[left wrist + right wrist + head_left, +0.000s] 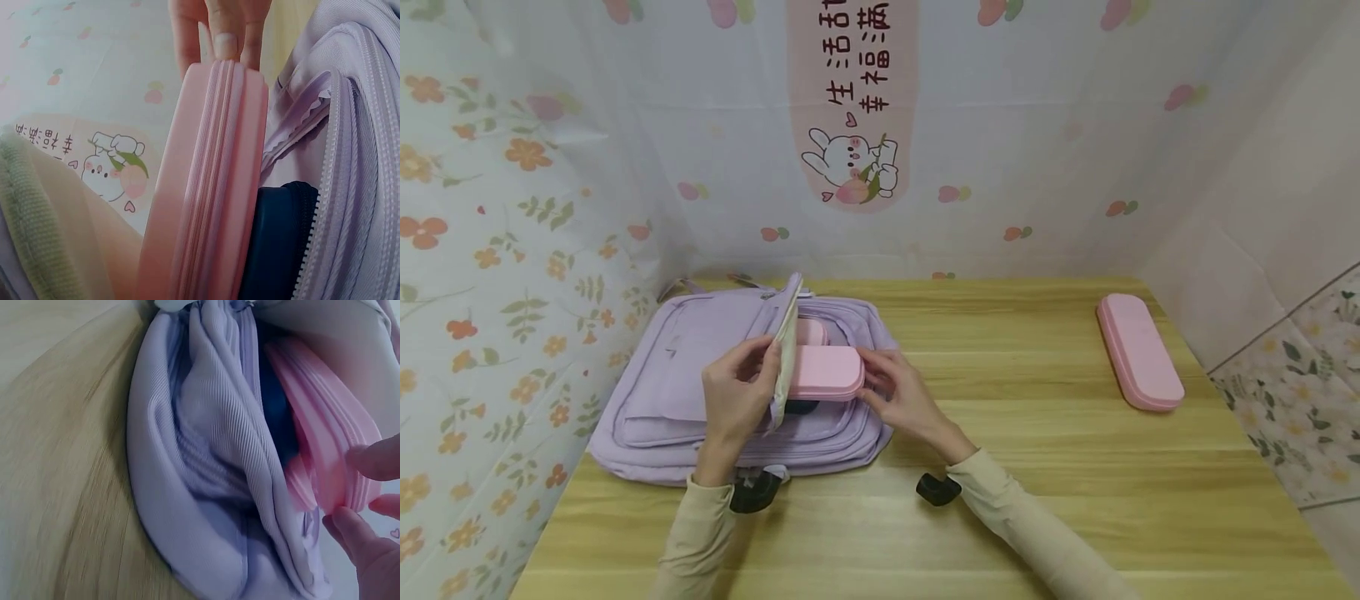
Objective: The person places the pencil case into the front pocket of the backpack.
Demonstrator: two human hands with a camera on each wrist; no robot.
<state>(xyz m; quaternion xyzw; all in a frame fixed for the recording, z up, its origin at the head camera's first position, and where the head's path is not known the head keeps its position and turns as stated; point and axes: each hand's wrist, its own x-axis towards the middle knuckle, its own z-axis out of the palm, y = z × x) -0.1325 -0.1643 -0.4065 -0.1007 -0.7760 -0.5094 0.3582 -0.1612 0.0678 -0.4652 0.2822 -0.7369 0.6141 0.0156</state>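
Observation:
A lilac backpack [692, 358] lies flat on the table with its front pocket unzipped. My left hand [739, 385] pinches the edge of the raised pocket flap [788, 350] and holds it up. My right hand [901, 392] grips the end of a pink zippered case [827, 371], thumb on one side and fingers on the other. This case is partly inside the pocket; the flap hides its far end. Behind it, another pink case [812, 332] shows in the pocket. A dark blue zippered case [278, 244] sits beside the held one in the left wrist view.
A third pink case [1141, 352] lies on the wooden table [1000, 350] near the right edge. Printed curtains [1000, 150] hang behind the table and along its left side. Black wrist mounts [938, 489] sit below both wrists.

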